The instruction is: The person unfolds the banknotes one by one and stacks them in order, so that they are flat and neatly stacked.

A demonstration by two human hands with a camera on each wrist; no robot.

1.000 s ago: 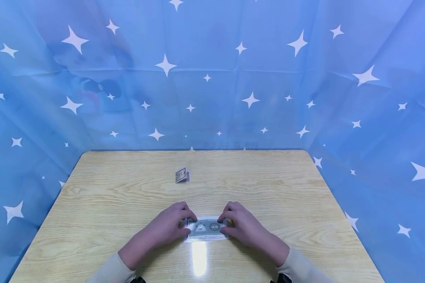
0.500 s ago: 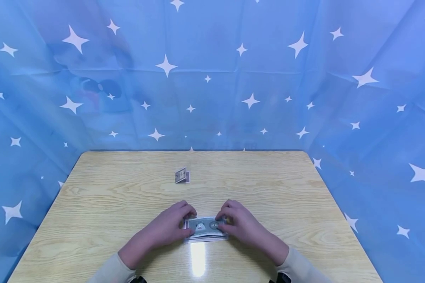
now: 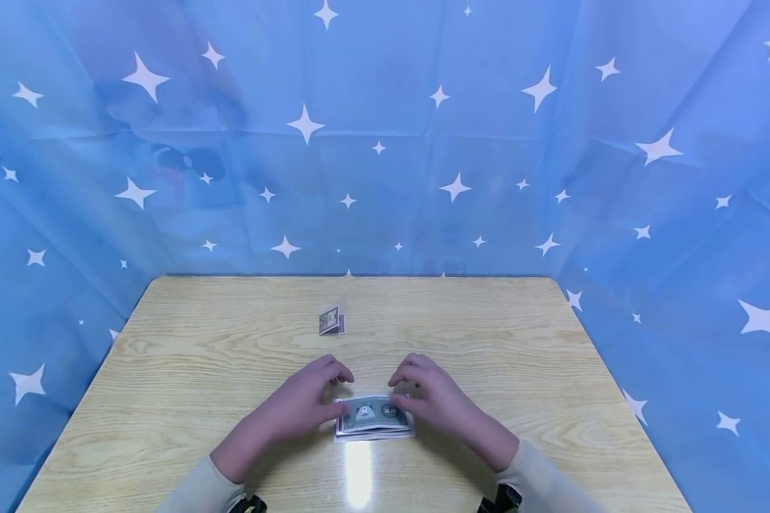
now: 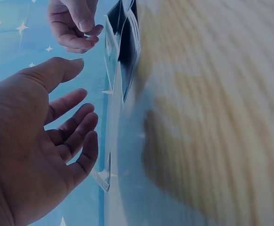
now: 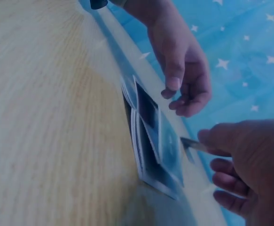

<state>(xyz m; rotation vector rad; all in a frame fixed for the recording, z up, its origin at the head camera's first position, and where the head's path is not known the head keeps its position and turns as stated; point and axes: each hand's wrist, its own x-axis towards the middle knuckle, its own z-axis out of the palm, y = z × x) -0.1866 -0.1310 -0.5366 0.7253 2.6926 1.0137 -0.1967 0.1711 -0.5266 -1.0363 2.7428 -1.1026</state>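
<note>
A small stack of banknotes lies on the table in front of me, a grey-green one with a pale figure and a dark round mark on top. From the right wrist view, the notes are bent, with gaps between their layers. My left hand hovers at the stack's left end, thumb near the edge, fingers loosely curved. In the left wrist view that hand holds nothing. At the right end is my right hand, its thumb overlapping the top note in the head view and its fingers relaxed.
Farther back on the wooden table stands a small folded note, one half raised. A blue curtain with white stars surrounds the table's back and sides. A bright light reflection shows on the tabletop in front of the stack.
Both hands have loosened from the ends of the banknotes and their fingers have lifted up and away. The top note, earlier held flat, now bows up over the others.
</note>
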